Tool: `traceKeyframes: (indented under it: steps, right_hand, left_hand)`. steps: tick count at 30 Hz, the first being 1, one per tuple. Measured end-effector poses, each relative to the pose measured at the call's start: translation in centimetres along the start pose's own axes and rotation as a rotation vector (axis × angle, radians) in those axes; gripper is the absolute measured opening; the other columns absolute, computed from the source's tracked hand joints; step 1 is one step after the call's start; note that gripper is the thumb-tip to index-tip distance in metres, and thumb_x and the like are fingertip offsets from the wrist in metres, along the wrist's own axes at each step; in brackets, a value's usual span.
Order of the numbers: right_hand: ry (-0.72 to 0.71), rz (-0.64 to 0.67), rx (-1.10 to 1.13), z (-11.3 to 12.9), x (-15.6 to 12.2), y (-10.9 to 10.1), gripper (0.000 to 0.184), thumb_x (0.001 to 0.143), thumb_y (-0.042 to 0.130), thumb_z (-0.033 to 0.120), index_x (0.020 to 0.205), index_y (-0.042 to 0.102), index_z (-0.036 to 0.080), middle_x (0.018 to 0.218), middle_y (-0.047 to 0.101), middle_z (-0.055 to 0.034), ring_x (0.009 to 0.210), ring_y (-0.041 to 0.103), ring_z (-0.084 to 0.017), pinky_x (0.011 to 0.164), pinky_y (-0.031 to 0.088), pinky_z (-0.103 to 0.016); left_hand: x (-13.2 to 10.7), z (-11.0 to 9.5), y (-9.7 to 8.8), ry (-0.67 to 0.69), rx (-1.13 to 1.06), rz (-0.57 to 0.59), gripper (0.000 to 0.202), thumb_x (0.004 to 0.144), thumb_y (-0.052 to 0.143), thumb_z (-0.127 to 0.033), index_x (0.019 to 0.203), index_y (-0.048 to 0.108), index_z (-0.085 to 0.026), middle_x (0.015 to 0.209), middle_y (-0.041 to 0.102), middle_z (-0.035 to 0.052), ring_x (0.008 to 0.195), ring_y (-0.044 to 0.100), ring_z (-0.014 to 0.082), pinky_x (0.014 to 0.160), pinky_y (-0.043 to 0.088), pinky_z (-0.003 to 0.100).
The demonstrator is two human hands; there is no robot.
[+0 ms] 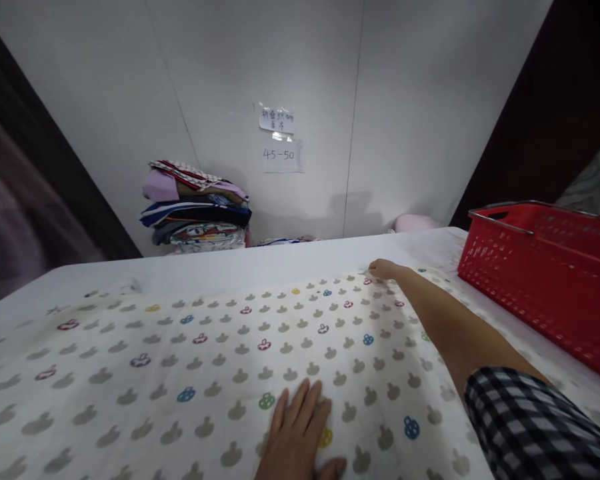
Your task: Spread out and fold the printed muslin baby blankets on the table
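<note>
while the left hand (297, 433) lies flat and open, fingers a little spread, on the near part of the patterned cloth (205, 360), the right hand (383, 269) is stretched out to the cloth's far edge. its fingers are bunched low on the fabric, and i cannot tell whether they pinch the hem or only rest on it. the cloth is spread wide over the white bench (205, 270), and its right side runs close to the red basket (545, 280).

the likeliest trouble is creasing: if the far edge is drawn while the left palm pins the near part, the fabric between them may ruck up. the right forearm lies low over the cloth and could drag it askew. a loose hold at the hem may slip, and the right side could snag against the basket.
</note>
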State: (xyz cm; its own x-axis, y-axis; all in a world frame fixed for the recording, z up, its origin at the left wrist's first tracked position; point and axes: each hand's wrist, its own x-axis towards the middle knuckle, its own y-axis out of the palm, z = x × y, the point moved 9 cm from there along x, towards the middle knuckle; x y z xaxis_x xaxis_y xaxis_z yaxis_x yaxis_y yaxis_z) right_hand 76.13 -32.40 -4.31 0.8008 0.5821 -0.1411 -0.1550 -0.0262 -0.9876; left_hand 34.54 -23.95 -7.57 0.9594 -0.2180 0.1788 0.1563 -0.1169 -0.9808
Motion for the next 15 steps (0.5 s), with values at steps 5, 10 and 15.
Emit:
traceKeyframes:
  steps: [5, 10, 15]
  right_hand:
    - [0.081, -0.061, -0.057, -0.3, 0.0, 0.8, 0.029, 0.091, 0.052, 0.036, 0.110, 0.058, 0.016, 0.113, 0.059, -0.0076, 0.103, 0.055, -0.021, 0.091, 0.043, -0.044]
    - [0.082, -0.092, -0.061, -0.8, -0.5, 0.6, 0.027, 0.092, 0.046, 0.027, 0.113, 0.061, 0.020, 0.116, 0.061, -0.0096, 0.111, 0.052, -0.023, 0.095, 0.035, -0.039]
    - [0.080, -0.044, -0.052, -2.8, -0.9, 0.2, 0.030, 0.091, 0.048, 0.038, 0.112, 0.059, 0.019, 0.116, 0.060, -0.0079, 0.105, 0.055, -0.021, 0.094, 0.039, -0.042]
  left_hand:
    - [-0.1, 0.2, 0.4, -0.016, -0.028, 0.003, 0.061, 0.084, 0.042, -0.061, 0.137, 0.039, -0.032, 0.142, 0.039, 0.0022, 0.127, 0.043, 0.0273, 0.100, 0.039, 0.045]
    - [0.0, 0.2, 0.3, 0.019, 0.063, -0.047, 0.060, 0.083, 0.042, -0.063, 0.134, 0.044, -0.032, 0.139, 0.043, 0.0019, 0.123, 0.047, 0.0255, 0.098, 0.041, 0.041]
    - [-0.5, 0.0, 0.1, 0.107, 0.193, -0.215, 0.059, 0.084, 0.044, -0.059, 0.135, 0.043, -0.031, 0.138, 0.046, -0.0001, 0.119, 0.051, 0.0206, 0.099, 0.037, 0.033]
